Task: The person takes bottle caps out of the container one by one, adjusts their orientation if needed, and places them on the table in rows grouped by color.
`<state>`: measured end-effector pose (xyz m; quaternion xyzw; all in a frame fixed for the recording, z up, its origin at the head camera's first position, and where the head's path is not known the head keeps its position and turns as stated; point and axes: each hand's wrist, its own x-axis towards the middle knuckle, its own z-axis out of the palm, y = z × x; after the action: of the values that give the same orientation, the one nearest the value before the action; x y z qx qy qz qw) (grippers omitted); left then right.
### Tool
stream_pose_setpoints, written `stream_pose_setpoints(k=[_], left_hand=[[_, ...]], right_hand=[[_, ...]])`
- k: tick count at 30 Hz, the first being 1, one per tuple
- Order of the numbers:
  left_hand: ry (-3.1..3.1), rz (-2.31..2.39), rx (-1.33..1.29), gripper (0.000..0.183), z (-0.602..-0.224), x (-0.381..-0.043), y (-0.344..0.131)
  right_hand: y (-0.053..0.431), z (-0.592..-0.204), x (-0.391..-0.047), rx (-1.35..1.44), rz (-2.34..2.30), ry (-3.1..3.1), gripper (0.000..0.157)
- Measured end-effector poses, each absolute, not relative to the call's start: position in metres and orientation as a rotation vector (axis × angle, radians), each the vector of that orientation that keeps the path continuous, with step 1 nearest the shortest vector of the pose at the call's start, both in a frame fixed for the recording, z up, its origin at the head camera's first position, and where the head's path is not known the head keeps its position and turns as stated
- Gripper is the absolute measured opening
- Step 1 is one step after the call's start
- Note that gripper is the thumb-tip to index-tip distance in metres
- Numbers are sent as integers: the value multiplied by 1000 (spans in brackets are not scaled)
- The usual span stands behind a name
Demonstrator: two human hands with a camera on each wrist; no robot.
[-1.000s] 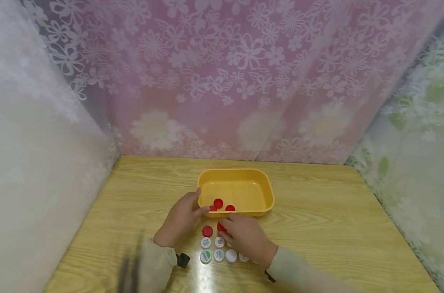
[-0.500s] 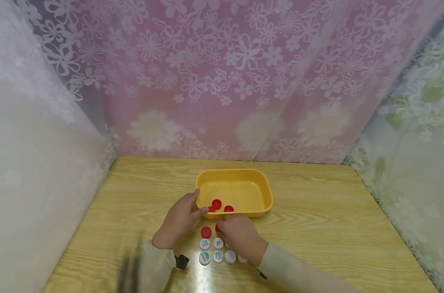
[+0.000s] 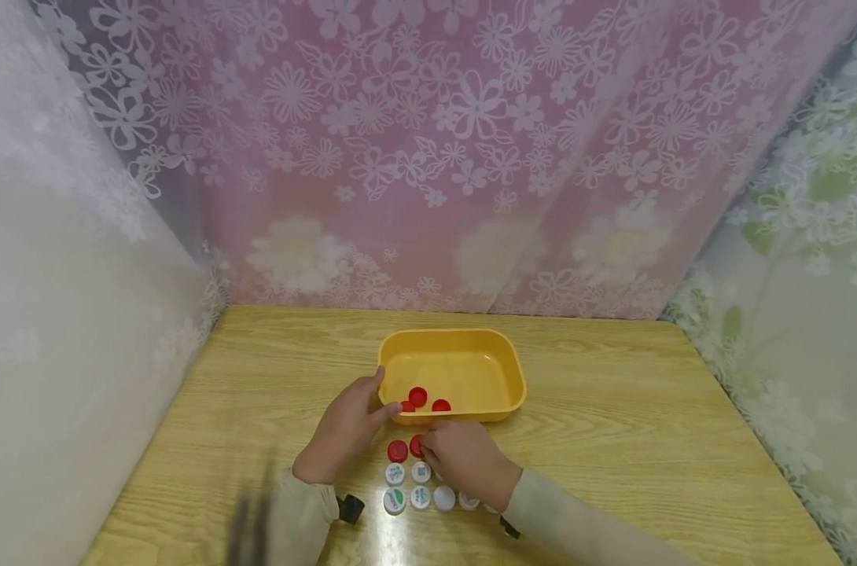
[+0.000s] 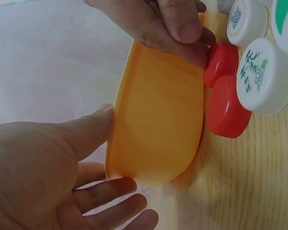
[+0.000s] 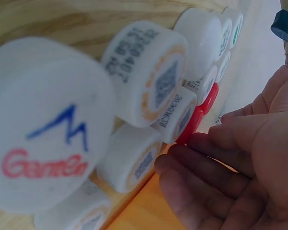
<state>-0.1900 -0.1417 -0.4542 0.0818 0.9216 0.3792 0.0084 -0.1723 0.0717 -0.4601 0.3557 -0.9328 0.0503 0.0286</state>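
My left hand (image 3: 343, 428) holds the near left corner of a yellow plastic tray (image 3: 502, 413), its thumb against the rim and its fingers around the outside. Three red bottle caps (image 3: 417, 396) lie inside the tray. In front of it, my right hand (image 3: 467, 456) has its fingertips on a red bottle cap (image 4: 221, 64), close beside another red cap (image 4: 227, 109). Nearer to me stand rows of white bottle caps (image 3: 421, 497), some printed with text or codes. Part of these rows is hidden under the right hand in the head view.
The wooden table (image 3: 648, 440) carries everything. A pink floral curtain (image 3: 414, 157) hangs behind it, and pale cloth (image 3: 68, 299) encloses the left side. Floral cloth (image 3: 811, 299) hangs on the right. A large white cap marked in red and blue (image 5: 53, 124) fills the right wrist view's left.
The right hand has shifted slightly left, and the red cap at its fingertips now sits closer to the other red cap. The left hand stays on the tray.
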Motion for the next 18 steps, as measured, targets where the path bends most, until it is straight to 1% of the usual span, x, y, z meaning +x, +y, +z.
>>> stream_pose_setpoints(k=[5, 8, 12, 15, 18], left_hand=[[2873, 1202, 247, 76, -454, -189, -141], [2871, 1193, 225, 76, -454, -189, -141], [2873, 1172, 225, 76, -455, -189, -141], [2888, 1166, 251, 74, -454, -190, -140], [2886, 1163, 236, 73, -453, -190, -140]], right_hand=[[76, -458, -171, 1132, 151, -2880, 19], [79, -455, -170, 1175, 191, -2868, 15], [86, -440, -173, 1213, 349, -2774, 16], [94, -423, -182, 1180, 423, -2646, 15], [104, -409, -199, 1092, 435, -2610, 5]])
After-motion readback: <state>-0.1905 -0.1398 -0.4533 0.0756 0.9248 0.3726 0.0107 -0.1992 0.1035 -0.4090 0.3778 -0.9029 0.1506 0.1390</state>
